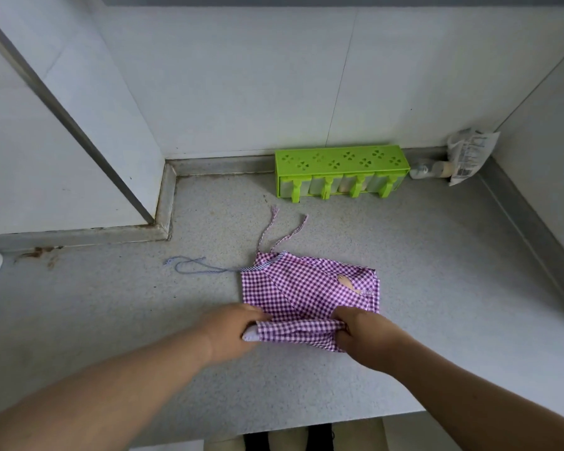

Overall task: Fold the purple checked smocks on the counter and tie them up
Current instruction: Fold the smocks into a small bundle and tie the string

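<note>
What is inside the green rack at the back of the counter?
The green rack holds four clear boxes in a row behind green handles. Their contents are too blurred to tell, and the lid covers the tops.

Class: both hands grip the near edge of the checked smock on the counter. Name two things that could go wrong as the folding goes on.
1. The ties and the blue cord trail loose beyond the smock; they may be folded in or tangle.
2. The left hand and right hand hold a bunched edge, so the fold may come out uneven.
</note>
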Tool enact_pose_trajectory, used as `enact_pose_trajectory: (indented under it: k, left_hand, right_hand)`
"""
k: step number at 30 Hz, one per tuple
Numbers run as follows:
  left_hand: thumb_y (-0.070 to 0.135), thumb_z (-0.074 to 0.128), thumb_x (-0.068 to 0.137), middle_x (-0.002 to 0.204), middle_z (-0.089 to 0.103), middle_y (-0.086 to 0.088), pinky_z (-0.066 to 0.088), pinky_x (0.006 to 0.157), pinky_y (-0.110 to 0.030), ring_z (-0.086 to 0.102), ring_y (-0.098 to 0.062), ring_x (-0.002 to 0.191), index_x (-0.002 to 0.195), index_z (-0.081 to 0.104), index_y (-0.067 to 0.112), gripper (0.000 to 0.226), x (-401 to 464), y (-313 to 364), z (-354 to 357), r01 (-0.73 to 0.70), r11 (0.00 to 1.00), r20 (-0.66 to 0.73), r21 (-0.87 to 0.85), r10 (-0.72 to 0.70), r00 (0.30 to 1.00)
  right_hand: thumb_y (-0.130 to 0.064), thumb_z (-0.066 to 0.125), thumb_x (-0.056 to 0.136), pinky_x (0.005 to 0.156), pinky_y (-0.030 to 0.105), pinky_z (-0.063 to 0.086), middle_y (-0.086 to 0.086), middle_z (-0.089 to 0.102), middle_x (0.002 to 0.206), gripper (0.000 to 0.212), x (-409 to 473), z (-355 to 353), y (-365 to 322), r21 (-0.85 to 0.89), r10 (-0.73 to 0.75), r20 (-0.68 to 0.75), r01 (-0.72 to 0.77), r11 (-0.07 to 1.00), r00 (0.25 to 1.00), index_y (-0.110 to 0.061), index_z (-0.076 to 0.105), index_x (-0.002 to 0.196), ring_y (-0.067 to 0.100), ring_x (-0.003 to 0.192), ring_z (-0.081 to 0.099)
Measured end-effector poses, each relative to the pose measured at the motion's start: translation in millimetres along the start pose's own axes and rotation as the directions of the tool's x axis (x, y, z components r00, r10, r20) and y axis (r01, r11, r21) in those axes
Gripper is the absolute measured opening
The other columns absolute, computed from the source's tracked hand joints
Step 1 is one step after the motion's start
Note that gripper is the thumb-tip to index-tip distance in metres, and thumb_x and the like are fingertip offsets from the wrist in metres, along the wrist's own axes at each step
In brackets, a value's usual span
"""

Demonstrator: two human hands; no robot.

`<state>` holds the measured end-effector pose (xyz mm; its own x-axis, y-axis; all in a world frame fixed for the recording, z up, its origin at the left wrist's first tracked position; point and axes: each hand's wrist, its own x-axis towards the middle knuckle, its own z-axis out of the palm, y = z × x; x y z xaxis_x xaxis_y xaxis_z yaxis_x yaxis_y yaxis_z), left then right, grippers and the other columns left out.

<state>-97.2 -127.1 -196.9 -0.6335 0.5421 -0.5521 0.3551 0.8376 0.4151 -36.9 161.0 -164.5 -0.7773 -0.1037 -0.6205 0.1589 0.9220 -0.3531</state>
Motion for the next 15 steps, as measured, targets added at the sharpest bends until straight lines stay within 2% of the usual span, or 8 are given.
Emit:
enact_pose_trajectory:
  k: [2, 4, 6, 8, 10, 11, 13, 15]
  left_hand:
    - [0.052, 0.052, 0.101, 0.101, 0.074, 0.004, 0.058, 0.085, -0.036, 0.07, -0.019, 0.093, 0.105, 0.072, 0.029, 0.03, 4.0, 1.4, -0.6, 0.131, 0.981, -0.039, -0.142, -0.138, 0.99]
    - [0.058, 0.047, 0.103, 0.097, 0.073, 0.0, 0.057, 0.084, -0.039, 0.07, -0.021, 0.091, 0.105, 0.071, 0.026, 0.04, 4.9, 5.0, -7.4, 0.216, 0.946, -0.039, -0.241, -0.232, 0.972]
    - [0.061, 0.045, 0.104, 0.1, 0.068, 0.005, 0.053, 0.08, -0.033, 0.065, -0.018, 0.094, 0.11, 0.066, 0.03, 0.038, 6.2, 6.2, -14.8, 0.25, 0.913, -0.005, -0.321, -0.266, 0.964]
    - [0.061, 0.044, 0.105, 0.112, 0.065, 0.007, 0.048, 0.085, -0.031, 0.06, -0.015, 0.102, 0.119, 0.06, 0.036, 0.033, 8.9, 3.8, -21.1, 0.272, 0.878, 0.039, -0.394, -0.28, 0.959]
    - [0.063, 0.043, 0.104, 0.129, 0.067, 0.003, 0.048, 0.097, -0.033, 0.062, -0.019, 0.114, 0.134, 0.061, 0.031, 0.047, 15.9, -3.7, -22.9, 0.308, 0.834, 0.055, -0.457, -0.319, 0.946]
    - [0.063, 0.043, 0.104, 0.135, 0.066, 0.001, 0.047, 0.101, -0.034, 0.062, -0.021, 0.12, 0.141, 0.059, 0.029, 0.052, 20.5, -7.4, -23.4, 0.315, 0.807, 0.052, -0.5, -0.336, 0.941]
    - [0.06, 0.041, 0.106, 0.14, 0.064, 0.0, 0.046, 0.102, -0.034, 0.06, -0.023, 0.126, 0.149, 0.053, 0.025, 0.056, 26.5, -9.0, -25.2, 0.327, 0.768, 0.06, -0.55, -0.354, 0.933]
    - [0.061, 0.039, 0.106, 0.132, 0.067, -0.002, 0.051, 0.101, -0.038, 0.064, -0.021, 0.117, 0.146, 0.056, 0.022, 0.059, 34.3, -9.6, -25.7, 0.365, 0.759, 0.066, -0.539, -0.394, 0.917]
  right_hand:
    - [-0.057, 0.06, 0.092, 0.073, 0.021, 0.052, -0.014, 0.064, 0.11, 0.036, -4.3, -10.5, 3.3, 0.062, -0.009, -0.001, 0.009, 0.998, 1.0, -0.042, 0.049, 0.123, 0.006, 0.093, 0.063]
    - [-0.071, 0.068, 0.079, 0.082, 0.021, 0.051, -0.018, 0.055, 0.125, 0.071, -7.8, -24.1, 6.2, 0.062, -0.009, 0.058, 0.005, 0.998, 0.998, -0.047, 0.037, 0.138, 0.009, 0.107, 0.06]
    - [-0.065, 0.072, 0.08, 0.094, 0.025, 0.05, -0.013, 0.051, 0.134, 0.084, -10.8, -38.4, 6.8, -0.032, -0.004, 0.099, 0.007, 0.999, 0.995, -0.045, 0.03, 0.149, 0.012, 0.116, 0.057]
    - [-0.051, 0.068, 0.09, 0.098, 0.025, 0.047, -0.01, 0.059, 0.135, 0.062, -6.7, -52.7, 5.3, -0.112, -0.01, 0.064, 0.017, 0.994, 0.998, -0.038, 0.044, 0.146, 0.012, 0.118, 0.059]
    - [-0.044, 0.061, 0.097, 0.095, 0.026, 0.048, -0.01, 0.067, 0.122, 0.035, 5.5, -67.0, 3.5, -0.057, 0.025, 0.003, -0.024, 0.998, 1.0, -0.033, 0.06, 0.13, 0.012, 0.112, 0.064]
    - [-0.045, 0.059, 0.099, 0.094, 0.028, 0.05, -0.008, 0.068, 0.117, 0.029, 13.3, -72.0, 2.5, -0.025, 0.053, -0.021, -0.054, 0.998, 0.998, -0.03, 0.062, 0.124, 0.013, 0.108, 0.064]
    - [-0.047, 0.055, 0.099, 0.094, 0.035, 0.053, -0.004, 0.068, 0.118, 0.033, 28.0, -77.8, 0.9, -0.019, 0.105, -0.083, -0.107, 0.994, 0.991, -0.028, 0.059, 0.126, 0.017, 0.107, 0.064]
    - [-0.047, 0.056, 0.098, 0.099, 0.038, 0.053, -0.001, 0.064, 0.133, 0.046, 37.1, -75.7, -1.4, -0.055, 0.115, -0.174, -0.126, 0.991, 0.978, -0.029, 0.047, 0.14, 0.02, 0.115, 0.063]
